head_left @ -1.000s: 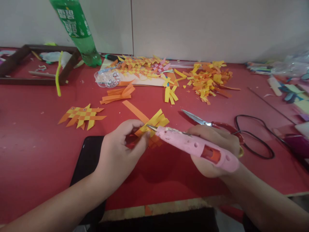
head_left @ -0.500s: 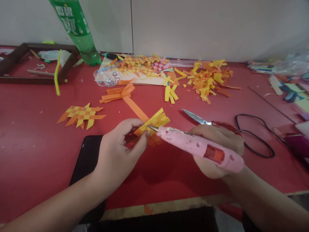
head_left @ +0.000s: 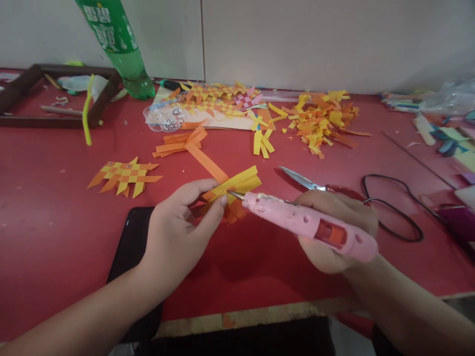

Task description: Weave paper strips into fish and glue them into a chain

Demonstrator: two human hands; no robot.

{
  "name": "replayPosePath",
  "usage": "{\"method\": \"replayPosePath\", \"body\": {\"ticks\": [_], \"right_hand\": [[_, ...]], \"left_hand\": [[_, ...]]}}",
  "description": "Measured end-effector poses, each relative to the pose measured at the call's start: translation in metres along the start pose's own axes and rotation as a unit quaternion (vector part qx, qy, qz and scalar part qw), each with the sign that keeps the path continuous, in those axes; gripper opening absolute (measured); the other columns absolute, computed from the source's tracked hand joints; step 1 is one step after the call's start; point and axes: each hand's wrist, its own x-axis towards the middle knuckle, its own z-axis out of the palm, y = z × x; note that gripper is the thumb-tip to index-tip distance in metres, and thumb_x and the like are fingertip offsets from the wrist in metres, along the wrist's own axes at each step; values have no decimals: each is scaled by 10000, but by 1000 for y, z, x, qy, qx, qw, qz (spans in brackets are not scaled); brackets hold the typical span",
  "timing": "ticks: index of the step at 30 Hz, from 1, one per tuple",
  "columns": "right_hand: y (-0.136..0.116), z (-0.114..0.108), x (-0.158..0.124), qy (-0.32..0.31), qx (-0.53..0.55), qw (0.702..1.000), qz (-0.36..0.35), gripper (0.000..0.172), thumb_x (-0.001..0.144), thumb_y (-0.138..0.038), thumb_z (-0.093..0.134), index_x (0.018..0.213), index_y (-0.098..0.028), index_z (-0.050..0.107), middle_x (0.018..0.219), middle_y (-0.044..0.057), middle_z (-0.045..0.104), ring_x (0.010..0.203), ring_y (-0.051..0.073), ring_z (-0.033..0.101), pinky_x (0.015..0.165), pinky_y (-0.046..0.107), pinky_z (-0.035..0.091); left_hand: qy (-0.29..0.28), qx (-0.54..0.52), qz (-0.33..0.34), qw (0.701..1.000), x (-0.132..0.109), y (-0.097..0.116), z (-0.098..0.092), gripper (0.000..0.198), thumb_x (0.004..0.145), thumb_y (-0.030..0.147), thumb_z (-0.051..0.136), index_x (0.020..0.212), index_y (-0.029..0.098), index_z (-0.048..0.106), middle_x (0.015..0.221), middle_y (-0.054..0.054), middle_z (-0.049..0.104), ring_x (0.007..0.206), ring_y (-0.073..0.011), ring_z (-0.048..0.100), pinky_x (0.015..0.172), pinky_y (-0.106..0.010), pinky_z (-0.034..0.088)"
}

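Note:
Between thumb and fingers, my left hand (head_left: 185, 217) pinches a bundle of yellow and orange paper strips (head_left: 245, 181), partly hidden by the thumb. My right hand (head_left: 334, 212) is wrapped round a pink glue gun (head_left: 289, 217), its metal nozzle pointing left. The nozzle tip meets the yellow strips just beside my left thumb. One long orange strip (head_left: 208, 160) runs up and left from the bundle to an orange strip cluster (head_left: 180, 143). On the table to the left lies a woven orange and yellow paper fish (head_left: 126, 177).
Scissors (head_left: 302, 179) lie behind my right hand, near a black cord (head_left: 399, 232). A black phone (head_left: 131, 237) is under my left forearm. Farther back are a green bottle (head_left: 129, 69), a brown frame (head_left: 37, 121), woven fish (head_left: 215, 94) and a heap of paper scraps (head_left: 322, 118).
My left hand and the paper strips have shifted slightly left, and the strips have turned a little. The glue gun stays nearly in place, its nozzle still at the paper.

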Motion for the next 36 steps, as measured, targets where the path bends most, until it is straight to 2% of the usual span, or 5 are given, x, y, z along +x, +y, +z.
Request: {"method": "replayPosePath", "body": {"ticks": [4, 8, 16, 32, 36], "right_hand": [[1, 1, -2, 19, -2, 1000, 11, 179, 708, -92, 561, 800, -238, 516, 592, -37, 547, 482, 114, 481, 436, 266, 387], [1, 2, -2, 11, -1, 1000, 7, 165, 712, -95, 563, 796, -229, 517, 594, -36, 545, 487, 107, 477, 436, 258, 377], [1, 1, 0, 20, -12, 1000, -4, 138, 723, -109, 546, 791, -224, 511, 588, -31, 530, 491, 102, 449, 438, 247, 366], [2, -1, 0, 8, -31, 999, -5, 130, 731, -121, 552, 783, -232, 509, 567, -36, 518, 482, 102, 418, 435, 244, 352], [0, -1, 1, 8, -35, 999, -6, 130, 726, -116, 550, 763, -230, 501, 562, -37, 516, 478, 103, 420, 435, 245, 344]], "left_hand": [[22, -7, 41, 999, 0, -2, 2, 163, 815, 268, 710, 975, 236, 715, 902, -2, 766, 789, -173, 727, 724, -251, 599], [29, -15, 43, 999, 1, -2, 4, 149, 816, 247, 712, 965, 245, 708, 900, 15, 765, 807, -149, 728, 746, -220, 601], [12, -37, 16, 999, 1, 5, 2, 115, 830, 246, 704, 945, 245, 703, 868, 39, 771, 788, -121, 734, 695, -160, 588], [13, -61, -28, 998, 3, 8, 1, 133, 832, 291, 715, 953, 241, 691, 866, 17, 770, 808, -159, 736, 691, -216, 595], [3, -114, -44, 993, 4, 6, 2, 136, 827, 289, 730, 952, 245, 699, 853, 25, 770, 797, -145, 734, 685, -194, 589]]}}
